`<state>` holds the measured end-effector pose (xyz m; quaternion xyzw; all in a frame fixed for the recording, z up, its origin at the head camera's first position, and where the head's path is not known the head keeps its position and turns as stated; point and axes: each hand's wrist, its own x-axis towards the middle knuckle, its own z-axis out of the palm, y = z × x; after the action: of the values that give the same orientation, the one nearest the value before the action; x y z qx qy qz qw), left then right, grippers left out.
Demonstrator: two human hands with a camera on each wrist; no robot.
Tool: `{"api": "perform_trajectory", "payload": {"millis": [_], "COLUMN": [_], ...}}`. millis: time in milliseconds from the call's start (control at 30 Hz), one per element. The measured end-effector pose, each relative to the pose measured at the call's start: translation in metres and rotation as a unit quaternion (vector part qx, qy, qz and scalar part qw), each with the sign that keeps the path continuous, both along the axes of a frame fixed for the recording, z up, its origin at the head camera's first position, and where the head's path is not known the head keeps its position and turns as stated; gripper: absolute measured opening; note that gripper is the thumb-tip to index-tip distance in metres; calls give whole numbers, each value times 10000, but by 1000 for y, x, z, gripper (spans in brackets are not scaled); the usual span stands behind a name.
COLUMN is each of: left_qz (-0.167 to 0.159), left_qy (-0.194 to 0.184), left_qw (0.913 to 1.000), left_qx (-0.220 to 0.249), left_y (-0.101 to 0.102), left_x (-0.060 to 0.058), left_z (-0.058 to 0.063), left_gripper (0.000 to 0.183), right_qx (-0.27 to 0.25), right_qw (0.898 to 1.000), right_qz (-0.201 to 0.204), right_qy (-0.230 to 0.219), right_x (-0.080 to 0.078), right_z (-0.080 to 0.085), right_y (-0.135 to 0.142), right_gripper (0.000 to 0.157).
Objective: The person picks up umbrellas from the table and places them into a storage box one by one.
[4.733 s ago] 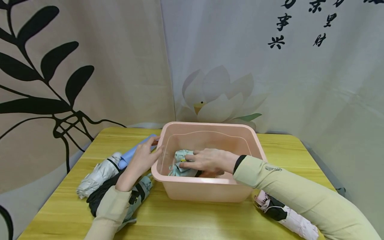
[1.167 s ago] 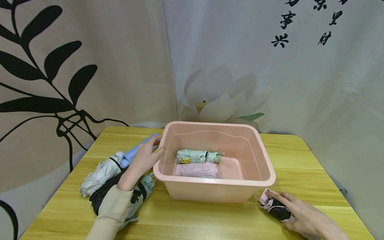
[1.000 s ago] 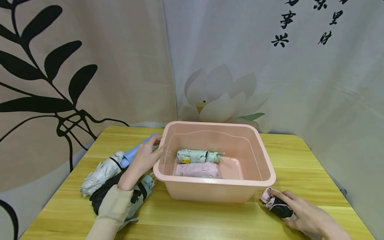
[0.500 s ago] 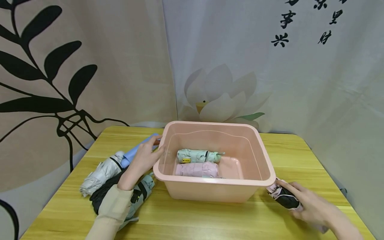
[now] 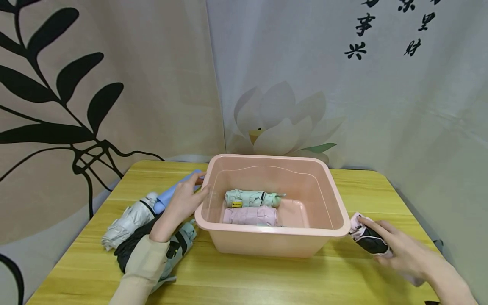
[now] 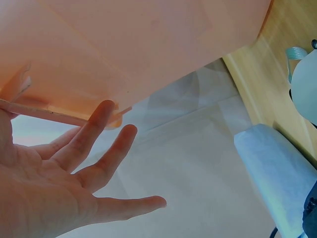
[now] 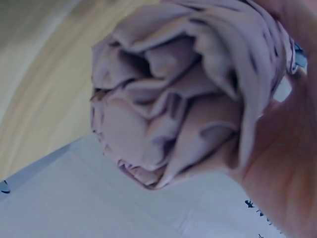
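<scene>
A folded pale pink umbrella with a black section [image 5: 370, 240] is gripped by my right hand [image 5: 406, 250], tilted above the table just right of the bin. Its bunched fabric end [image 7: 168, 99] fills the right wrist view. My left hand [image 5: 183, 203] touches the left rim of the pink plastic bin [image 5: 267, 242]; in the left wrist view its fingers [image 6: 101, 168] are spread and fairly straight beneath the rim. Inside the bin a mint green folded umbrella [image 5: 249, 198] and a lilac folded umbrella [image 5: 249, 216] lie side by side.
Left of the bin lie a silver-grey folded umbrella [image 5: 129, 221], a blue one [image 5: 164, 199], a black one [image 5: 131, 245] and a grey-green one [image 5: 179, 250], partly behind my left arm. A printed curtain [image 5: 381, 106] hangs behind the wooden table [image 5: 267, 279].
My right hand has left the bin's inside, taken hold of the pink and black umbrella, and raised it off the table toward the right. My left hand stays at the rim.
</scene>
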<state>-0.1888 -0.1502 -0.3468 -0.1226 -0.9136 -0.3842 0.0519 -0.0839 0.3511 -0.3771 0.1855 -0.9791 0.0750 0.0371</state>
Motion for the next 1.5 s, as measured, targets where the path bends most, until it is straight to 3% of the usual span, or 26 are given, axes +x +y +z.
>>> {"api": "perform_trajectory", "payload": {"millis": [333,467,967,1167,1500], "left_qz": [-20,-21,2,8,5], "left_qy": [16,39,65,65,148], "left_qw": [10000,10000,10000,10000,9999], "left_qx": [13,4,28,19,74], "left_y": [-1,-1,-1,0,0], "left_x": [0,0,-1,-1,-1], "left_z": [-1,-1,-2,-2,-2], "left_gripper": [46,45,43,43,43], "right_qx": [283,264,235,307,227], "right_qw": [9987,9991,9992,9983,9971], "right_qz": [-387,-344,-338,-121,55], "right_qy": [-158,28,-22,480,722], "right_x": [-1,-4,-11,-12,-20], "right_z": [21,27,44,49,60], "right_y": [2,4,6,4,0], "right_gripper": [91,92,95,95,95]}}
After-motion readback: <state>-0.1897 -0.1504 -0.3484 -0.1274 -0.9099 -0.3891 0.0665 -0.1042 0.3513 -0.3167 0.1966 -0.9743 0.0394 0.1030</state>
